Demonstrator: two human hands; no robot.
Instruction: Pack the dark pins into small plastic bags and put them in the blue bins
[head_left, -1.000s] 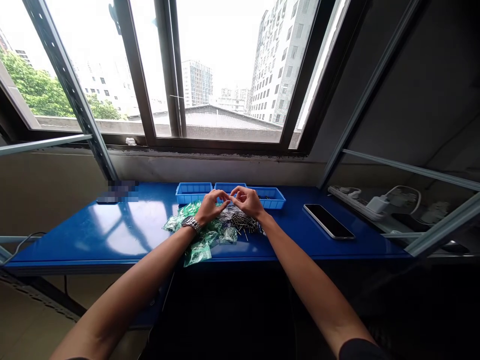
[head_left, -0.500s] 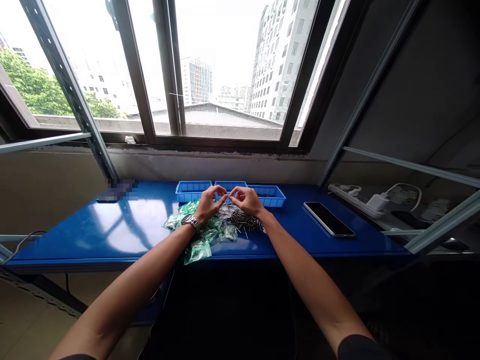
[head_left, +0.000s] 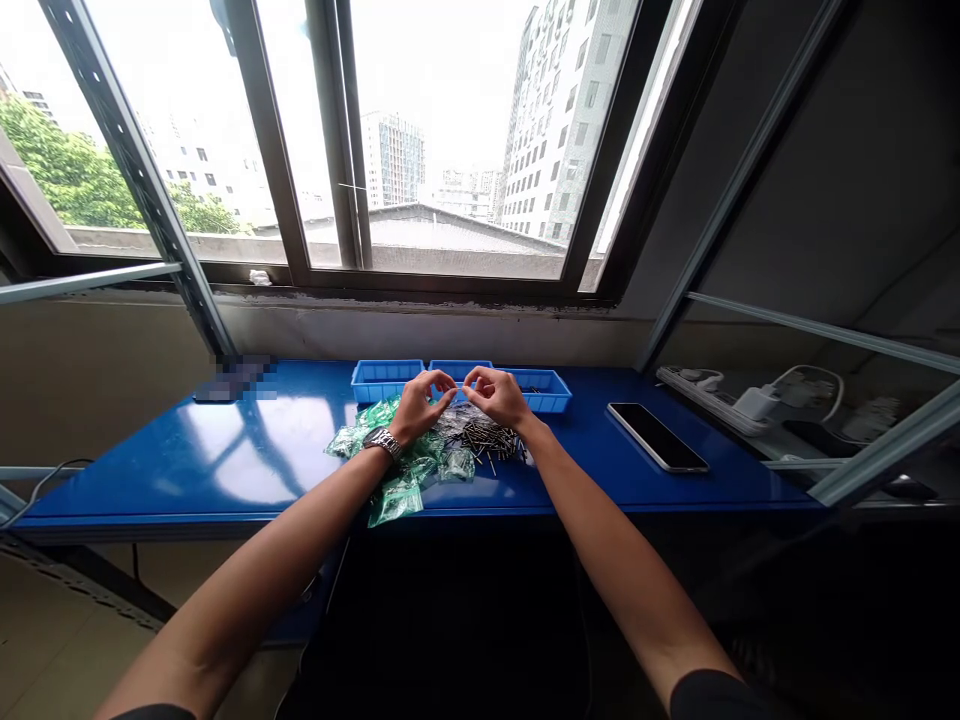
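Blue worktop [head_left: 187, 480] under open window [head_left: 450, 140]; blue bins [head_left: 386, 381] just beyond left hand [head_left: 420, 410] and right hand [head_left: 499, 395], close together, any grip unclear; right bin holds dark pins [head_left: 529, 391].

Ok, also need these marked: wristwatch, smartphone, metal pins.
wristwatch [head_left: 382, 443]: head view, on its metal band.
smartphone [head_left: 657, 437]: head view, middle of the dark screen.
metal pins [head_left: 487, 438]: head view, middle of the loose pile.
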